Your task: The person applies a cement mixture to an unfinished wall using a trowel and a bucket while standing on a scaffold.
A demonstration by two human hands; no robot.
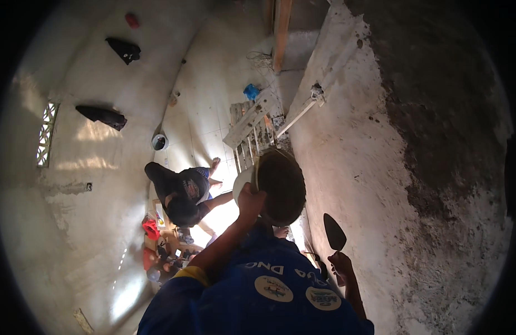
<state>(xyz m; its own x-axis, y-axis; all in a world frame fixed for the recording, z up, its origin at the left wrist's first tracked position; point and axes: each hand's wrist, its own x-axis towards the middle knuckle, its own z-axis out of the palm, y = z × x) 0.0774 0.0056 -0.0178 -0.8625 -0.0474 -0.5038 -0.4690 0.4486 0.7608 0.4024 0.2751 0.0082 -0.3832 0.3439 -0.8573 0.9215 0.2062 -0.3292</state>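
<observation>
My left hand [250, 204] is closed over the rim of a pale bucket [243, 182], tipped so that its round mouth faces right. Dark grey mortar [281, 190] shows inside it. Lower down on the right, my right hand [339, 264] wraps round the handle of a trowel [334, 233]. The pointed blade stands up from the fist, close to the wall [364, 190], with no thick load visible on it. Fresh dark plaster [431, 106] covers the wall's upper and right part, and the stretch nearest the trowel is pale and smeared.
Another person [182, 192] crouches on the tiled floor to my left, beside a heap of items with a red cloth [150, 228]. A slatted wooden frame [252, 131] stands ahead, near a blue plastic bag [251, 91]. A small bucket [160, 142] sits by the left wall.
</observation>
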